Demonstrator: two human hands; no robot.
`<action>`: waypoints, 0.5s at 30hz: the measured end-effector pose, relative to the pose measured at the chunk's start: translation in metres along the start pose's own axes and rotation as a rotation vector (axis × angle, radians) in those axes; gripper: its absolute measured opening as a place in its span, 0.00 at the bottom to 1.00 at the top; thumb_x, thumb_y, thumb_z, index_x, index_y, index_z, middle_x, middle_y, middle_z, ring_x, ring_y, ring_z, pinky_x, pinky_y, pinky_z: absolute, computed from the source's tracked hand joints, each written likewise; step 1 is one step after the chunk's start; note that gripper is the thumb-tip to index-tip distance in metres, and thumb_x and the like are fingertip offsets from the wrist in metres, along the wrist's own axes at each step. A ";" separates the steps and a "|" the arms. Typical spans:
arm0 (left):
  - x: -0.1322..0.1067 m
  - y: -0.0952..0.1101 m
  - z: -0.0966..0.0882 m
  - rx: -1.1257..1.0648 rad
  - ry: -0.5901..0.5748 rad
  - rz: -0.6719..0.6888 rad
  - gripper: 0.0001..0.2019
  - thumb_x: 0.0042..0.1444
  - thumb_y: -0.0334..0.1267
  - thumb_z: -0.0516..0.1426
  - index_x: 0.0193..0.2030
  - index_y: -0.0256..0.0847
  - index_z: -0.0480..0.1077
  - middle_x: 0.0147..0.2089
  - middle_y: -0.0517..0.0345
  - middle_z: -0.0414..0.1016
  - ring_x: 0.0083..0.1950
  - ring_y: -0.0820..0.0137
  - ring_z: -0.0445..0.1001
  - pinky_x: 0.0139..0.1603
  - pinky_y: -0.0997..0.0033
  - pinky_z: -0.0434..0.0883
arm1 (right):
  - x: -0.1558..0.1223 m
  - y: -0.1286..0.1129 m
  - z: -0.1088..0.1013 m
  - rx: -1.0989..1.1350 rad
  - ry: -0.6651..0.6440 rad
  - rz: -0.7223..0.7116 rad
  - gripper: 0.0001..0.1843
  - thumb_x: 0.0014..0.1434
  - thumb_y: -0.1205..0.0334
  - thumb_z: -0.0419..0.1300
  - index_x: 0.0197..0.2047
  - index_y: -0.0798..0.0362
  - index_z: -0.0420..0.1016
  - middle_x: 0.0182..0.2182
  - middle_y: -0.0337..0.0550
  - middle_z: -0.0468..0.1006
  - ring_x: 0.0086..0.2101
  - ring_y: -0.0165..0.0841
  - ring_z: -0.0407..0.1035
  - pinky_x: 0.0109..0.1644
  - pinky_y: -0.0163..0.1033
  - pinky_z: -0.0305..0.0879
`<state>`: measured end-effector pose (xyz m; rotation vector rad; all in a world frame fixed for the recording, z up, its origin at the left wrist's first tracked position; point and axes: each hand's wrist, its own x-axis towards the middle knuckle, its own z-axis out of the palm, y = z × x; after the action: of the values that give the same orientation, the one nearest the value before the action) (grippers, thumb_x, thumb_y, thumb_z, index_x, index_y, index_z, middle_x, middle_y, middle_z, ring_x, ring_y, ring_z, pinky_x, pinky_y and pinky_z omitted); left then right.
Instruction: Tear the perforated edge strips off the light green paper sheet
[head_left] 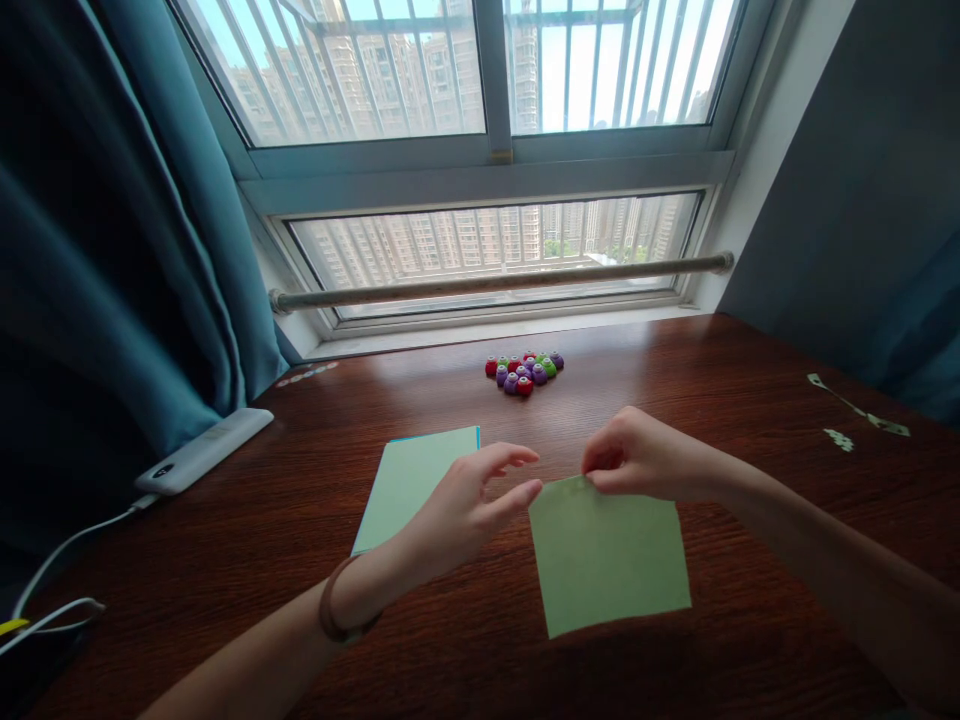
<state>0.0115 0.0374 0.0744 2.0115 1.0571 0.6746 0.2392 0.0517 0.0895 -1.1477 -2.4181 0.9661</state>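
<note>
A light green sheet of paper (611, 560) hangs from my right hand (637, 455), pinched by thumb and fingers at its upper edge. Just left of that sheet's upper left corner is my left hand (480, 495), its thumb and fingers apart with nothing between them. A brown band circles the left wrist. Behind the left hand lies a stack of pale green paper (412, 475), with a blue sheet showing at its far edge. The hand and wrist cover the stack's near right part.
Several small red, green and purple round pieces (523, 372) sit in a cluster toward the window. At left, a white device (206, 452) has a cable plugged in. Green paper scraps (862, 405) lie at right. A horizontal bar (502, 285) crosses the window.
</note>
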 end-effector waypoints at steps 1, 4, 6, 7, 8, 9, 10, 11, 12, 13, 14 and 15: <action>-0.001 0.002 0.002 0.022 -0.061 0.016 0.11 0.55 0.41 0.52 0.40 0.38 0.70 0.40 0.56 0.73 0.41 0.69 0.69 0.42 0.75 0.64 | 0.001 -0.002 0.004 0.002 -0.005 -0.010 0.09 0.48 0.67 0.54 0.27 0.59 0.76 0.19 0.38 0.71 0.21 0.26 0.62 0.22 0.28 0.52; -0.003 0.003 0.007 0.084 -0.190 0.008 0.12 0.57 0.38 0.48 0.32 0.37 0.71 0.30 0.60 0.70 0.33 0.73 0.66 0.33 0.77 0.61 | 0.001 -0.005 0.010 0.008 -0.018 -0.025 0.09 0.48 0.68 0.54 0.28 0.59 0.77 0.19 0.38 0.71 0.21 0.26 0.62 0.22 0.28 0.52; -0.003 0.003 0.007 0.119 -0.184 -0.007 0.11 0.55 0.35 0.48 0.29 0.36 0.69 0.25 0.63 0.66 0.29 0.74 0.62 0.30 0.78 0.58 | 0.001 -0.006 0.008 0.017 -0.034 -0.009 0.10 0.48 0.68 0.54 0.27 0.60 0.76 0.19 0.38 0.71 0.21 0.26 0.62 0.22 0.28 0.52; -0.003 0.002 0.007 0.128 -0.178 -0.013 0.11 0.54 0.34 0.47 0.27 0.36 0.68 0.24 0.64 0.63 0.28 0.75 0.60 0.29 0.78 0.57 | 0.000 -0.006 0.006 0.025 -0.045 0.005 0.10 0.48 0.68 0.54 0.27 0.60 0.76 0.19 0.38 0.71 0.21 0.26 0.62 0.21 0.28 0.52; -0.003 0.002 0.006 0.135 -0.176 -0.019 0.11 0.54 0.34 0.47 0.25 0.36 0.67 0.23 0.64 0.61 0.27 0.75 0.58 0.28 0.78 0.56 | -0.001 -0.006 0.004 0.034 -0.058 0.019 0.10 0.48 0.68 0.54 0.27 0.60 0.76 0.19 0.38 0.71 0.21 0.26 0.62 0.21 0.28 0.53; -0.003 0.002 0.005 0.145 -0.178 -0.027 0.11 0.53 0.33 0.47 0.24 0.37 0.65 0.22 0.65 0.59 0.27 0.75 0.57 0.27 0.78 0.55 | -0.001 -0.006 0.002 0.041 -0.071 0.029 0.10 0.47 0.67 0.54 0.27 0.60 0.76 0.19 0.38 0.71 0.21 0.26 0.62 0.21 0.28 0.53; -0.003 0.002 0.004 0.167 -0.174 -0.035 0.10 0.53 0.33 0.47 0.23 0.37 0.64 0.21 0.65 0.58 0.26 0.75 0.57 0.27 0.78 0.55 | -0.002 -0.005 0.000 0.042 -0.081 0.035 0.10 0.47 0.67 0.54 0.27 0.60 0.76 0.19 0.38 0.71 0.21 0.26 0.62 0.21 0.28 0.53; -0.004 0.002 0.003 0.205 -0.158 -0.043 0.10 0.52 0.33 0.47 0.22 0.37 0.63 0.21 0.65 0.58 0.26 0.75 0.57 0.27 0.77 0.55 | -0.002 -0.005 -0.001 0.037 -0.086 0.038 0.10 0.47 0.68 0.54 0.27 0.60 0.76 0.19 0.38 0.71 0.21 0.26 0.62 0.21 0.28 0.53; -0.004 0.002 0.003 0.262 -0.125 -0.052 0.10 0.52 0.32 0.47 0.21 0.38 0.63 0.21 0.64 0.58 0.26 0.74 0.58 0.28 0.77 0.55 | -0.003 -0.004 -0.003 0.025 -0.084 0.042 0.10 0.47 0.68 0.53 0.26 0.60 0.76 0.19 0.38 0.70 0.21 0.26 0.62 0.21 0.28 0.53; -0.004 0.001 0.002 0.328 -0.080 -0.059 0.10 0.51 0.32 0.47 0.21 0.38 0.63 0.21 0.64 0.60 0.27 0.73 0.59 0.29 0.76 0.55 | -0.003 -0.003 -0.003 0.010 -0.076 0.048 0.10 0.46 0.68 0.53 0.26 0.59 0.76 0.18 0.38 0.70 0.21 0.26 0.61 0.21 0.28 0.52; -0.005 0.002 0.002 0.390 -0.029 -0.062 0.10 0.52 0.32 0.47 0.22 0.38 0.63 0.22 0.63 0.62 0.28 0.72 0.61 0.30 0.75 0.56 | -0.003 -0.003 -0.004 -0.002 -0.063 0.056 0.10 0.46 0.68 0.53 0.25 0.59 0.76 0.18 0.38 0.70 0.21 0.26 0.61 0.21 0.28 0.52; -0.005 0.002 0.002 0.430 0.014 -0.055 0.10 0.52 0.32 0.47 0.23 0.38 0.64 0.23 0.61 0.65 0.30 0.71 0.63 0.32 0.74 0.57 | -0.003 -0.002 -0.004 -0.009 -0.051 0.063 0.09 0.46 0.68 0.53 0.25 0.59 0.76 0.18 0.38 0.70 0.21 0.26 0.61 0.21 0.28 0.52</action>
<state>0.0111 0.0320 0.0746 2.3292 1.3499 0.4593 0.2414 0.0502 0.0937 -1.2234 -2.4417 1.0173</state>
